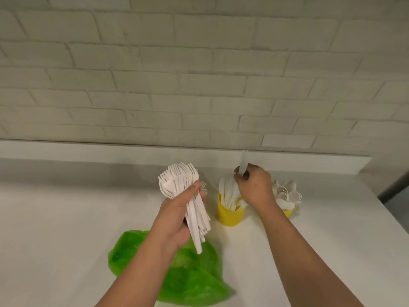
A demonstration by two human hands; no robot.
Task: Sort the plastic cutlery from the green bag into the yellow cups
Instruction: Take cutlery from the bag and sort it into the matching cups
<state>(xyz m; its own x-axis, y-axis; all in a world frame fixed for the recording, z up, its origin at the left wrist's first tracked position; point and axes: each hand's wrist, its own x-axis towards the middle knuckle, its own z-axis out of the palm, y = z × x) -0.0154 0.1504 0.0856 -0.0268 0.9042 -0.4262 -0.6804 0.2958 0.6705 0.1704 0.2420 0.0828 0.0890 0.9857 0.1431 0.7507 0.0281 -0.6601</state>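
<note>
My left hand (177, 220) grips a thick bunch of white plastic forks (186, 191), tines up, above the flattened green bag (188, 278) on the white counter. My right hand (254, 187) pinches a white plastic knife (244, 161), blurred and pointing up, just above a yellow cup (229, 214) that holds several white knives. A second yellow cup (288, 212), mostly hidden behind my right wrist, is filled with white spoons (287, 192).
The white counter (66, 218) runs back to a raised ledge under a white brick wall (199, 74). The counter's right edge (389, 220) drops off close to the spoon cup, with dark floor beyond.
</note>
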